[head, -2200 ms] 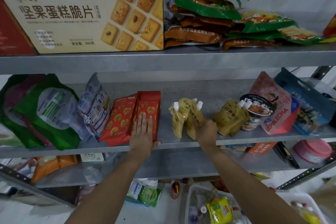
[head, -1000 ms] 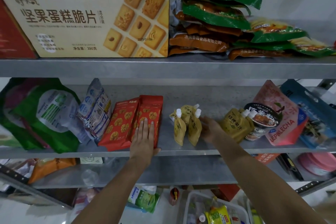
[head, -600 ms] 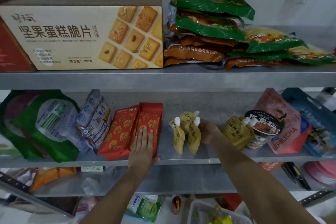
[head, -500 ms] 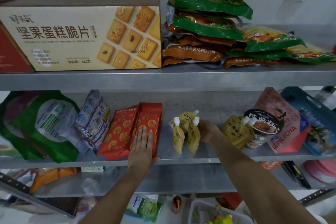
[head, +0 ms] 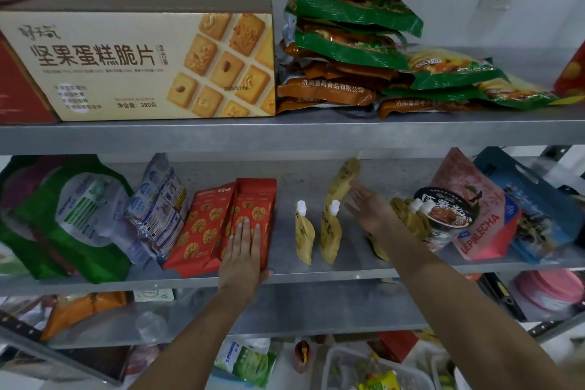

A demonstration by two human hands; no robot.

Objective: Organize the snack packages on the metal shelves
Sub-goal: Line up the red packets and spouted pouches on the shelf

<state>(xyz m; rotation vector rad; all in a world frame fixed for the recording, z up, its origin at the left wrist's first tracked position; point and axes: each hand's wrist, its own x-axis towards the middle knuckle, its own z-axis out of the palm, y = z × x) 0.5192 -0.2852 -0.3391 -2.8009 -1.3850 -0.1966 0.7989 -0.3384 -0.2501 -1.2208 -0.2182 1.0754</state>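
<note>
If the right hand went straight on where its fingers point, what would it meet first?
Probably the tilted yellow pouch, just past the fingertips of the right hand; whether they touch is too blurred to tell.

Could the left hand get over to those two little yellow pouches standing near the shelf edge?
Probably yes. The left hand lies flat on the red packet, holding nothing, and only a bare strip of shelf separates that packet from the nearer yellow pouch. Nothing stands between them.
</note>
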